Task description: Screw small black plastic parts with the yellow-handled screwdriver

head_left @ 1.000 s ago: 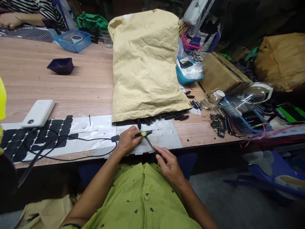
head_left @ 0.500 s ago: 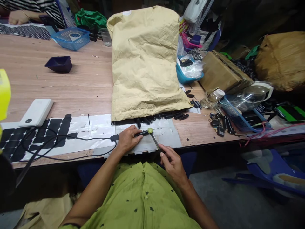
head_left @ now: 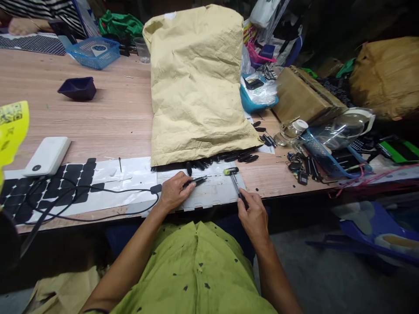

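My right hand [head_left: 254,213] is closed round the handle of a small hammer [head_left: 235,184]. Its metal shaft leads up to a black and yellow-green head, held to the right of my left hand. Pinched in my left hand [head_left: 175,190] is a slim black pen-like piece [head_left: 199,180], its pointed end towards the right, over a greyish-white board [head_left: 209,194] at the table's front edge. The hammer head and the black piece are apart. Just beyond, several similar black pieces [head_left: 240,156] lie along the lower edge of a large tan paper sack [head_left: 196,87].
Left of my hands lie a black cable [head_left: 114,188], a sheet with black patches [head_left: 77,176] and a white power bank [head_left: 48,155]. On the right are a clear bottle [head_left: 292,131], a blue basket [head_left: 327,163] and a cardboard box [head_left: 304,93]. Another person's hand [head_left: 24,26] rests far left.
The hammer head has left the black piece and moved right, my right hand moving right with it. My left hand stays nearly in place, still holding the piece. The view has shifted slightly.
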`<action>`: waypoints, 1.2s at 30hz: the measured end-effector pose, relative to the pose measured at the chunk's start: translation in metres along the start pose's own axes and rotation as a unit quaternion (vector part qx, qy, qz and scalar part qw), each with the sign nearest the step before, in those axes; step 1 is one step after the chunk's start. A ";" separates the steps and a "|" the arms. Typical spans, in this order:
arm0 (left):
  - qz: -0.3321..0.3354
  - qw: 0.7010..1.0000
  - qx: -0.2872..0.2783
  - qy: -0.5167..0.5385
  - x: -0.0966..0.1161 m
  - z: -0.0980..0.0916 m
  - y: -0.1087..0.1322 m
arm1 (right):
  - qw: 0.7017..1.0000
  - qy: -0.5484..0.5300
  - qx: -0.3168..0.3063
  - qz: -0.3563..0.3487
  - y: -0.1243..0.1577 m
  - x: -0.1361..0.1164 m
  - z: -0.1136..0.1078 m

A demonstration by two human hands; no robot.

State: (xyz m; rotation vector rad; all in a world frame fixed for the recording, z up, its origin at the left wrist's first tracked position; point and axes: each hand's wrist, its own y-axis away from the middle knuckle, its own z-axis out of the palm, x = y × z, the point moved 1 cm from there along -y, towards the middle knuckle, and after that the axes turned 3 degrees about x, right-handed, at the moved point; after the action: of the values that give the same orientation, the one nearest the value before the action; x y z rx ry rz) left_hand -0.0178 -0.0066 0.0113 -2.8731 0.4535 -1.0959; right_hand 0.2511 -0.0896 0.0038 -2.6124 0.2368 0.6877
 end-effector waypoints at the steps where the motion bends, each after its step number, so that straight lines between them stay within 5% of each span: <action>1: 0.008 1.000 -0.001 0.008 0.000 -0.001 0.001 | 1.000 0.000 0.000 0.002 0.000 0.000 0.001; 12: 0.166 0.977 -0.130 0.024 0.010 -0.008 0.036 | 1.000 -0.012 0.011 0.006 0.002 -0.005 0.004; 20: 0.189 0.974 -0.123 -0.013 0.016 0.000 0.044 | 1.000 -0.014 0.007 0.012 0.003 -0.007 0.004; 22: 0.156 0.983 -0.095 0.022 0.017 -0.001 0.037 | 1.000 -0.014 0.006 0.015 0.003 -0.008 0.004; 25: 0.017 0.997 0.018 0.078 0.016 -0.003 0.018 | 1.000 -0.011 0.003 0.018 0.003 -0.009 0.004; 29: -0.166 0.973 0.149 0.054 0.009 -0.001 -0.015 | 1.000 -0.009 0.006 0.012 0.003 -0.008 0.006; 36: -0.195 0.971 0.140 -0.021 0.002 0.004 -0.035 | 1.000 -0.009 0.010 0.010 0.003 -0.006 0.009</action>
State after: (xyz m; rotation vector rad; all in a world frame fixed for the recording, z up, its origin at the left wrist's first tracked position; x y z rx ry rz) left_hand -0.0052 0.0258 0.0139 -2.7832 -0.2645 -1.0372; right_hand 0.2416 -0.0876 -0.0013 -2.5870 0.2623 0.7128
